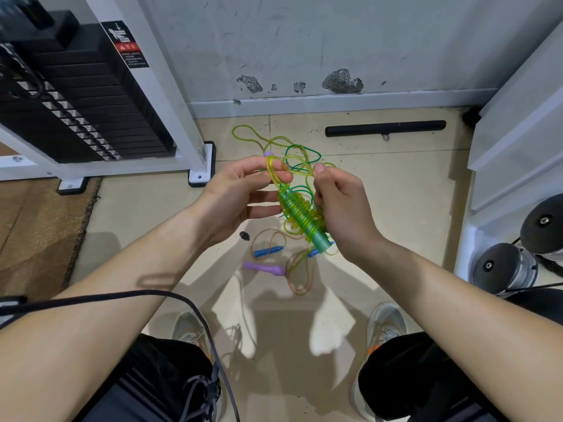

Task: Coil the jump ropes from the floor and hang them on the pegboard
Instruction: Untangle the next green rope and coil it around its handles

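A green jump rope [300, 216] with green handles is held in front of me, its translucent yellow-green cord wound in coils around the handles. My right hand [338, 208] grips the handle bundle from the right and pinches the cord at the top. My left hand [243, 193] holds a loop of the cord between thumb and fingers. Loose green cord [253, 135] trails on the floor beyond. On the floor below lie a blue handle [268, 251] and a purple handle [263, 268] with clear orange cord [300, 284]. No pegboard is in view.
A black weight stack [76, 95] in a white frame stands at the left, with a brown mat [36, 233] beside it. A black bar [385, 128] lies by the wall. Dumbbells [518, 254] sit at the right under a white frame. A black cable [122, 296] crosses my left forearm.
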